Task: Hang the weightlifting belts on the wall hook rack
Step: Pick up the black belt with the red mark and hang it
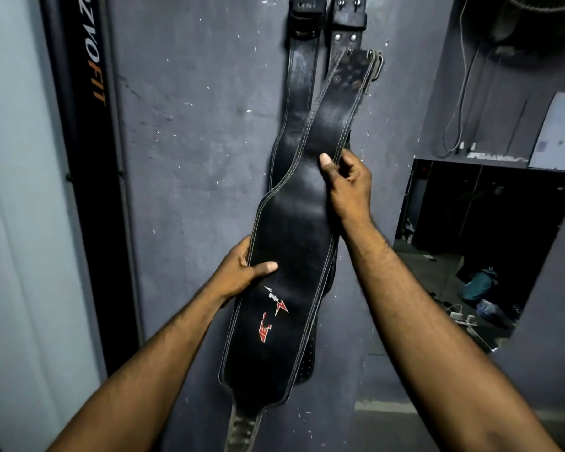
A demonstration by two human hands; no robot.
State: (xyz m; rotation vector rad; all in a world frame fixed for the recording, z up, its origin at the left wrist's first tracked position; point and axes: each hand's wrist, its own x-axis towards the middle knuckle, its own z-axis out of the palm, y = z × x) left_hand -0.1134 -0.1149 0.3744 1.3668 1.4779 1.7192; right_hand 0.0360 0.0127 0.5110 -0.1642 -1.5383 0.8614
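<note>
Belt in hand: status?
Left hand and right hand both grip the logo belt, raised against the wall. Two belts already hang behind. Hook out of frame.

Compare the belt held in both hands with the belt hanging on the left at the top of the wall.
The held belt is gripped by the left hand and right hand; the hanging belt hangs untouched. The held belt tilts, its top leaning right; the hanging belt drops straight down the wall. The held belt shows a red and white logo; the hanging belt shows none. Both are black leather with pale stitching along the edges.
</note>
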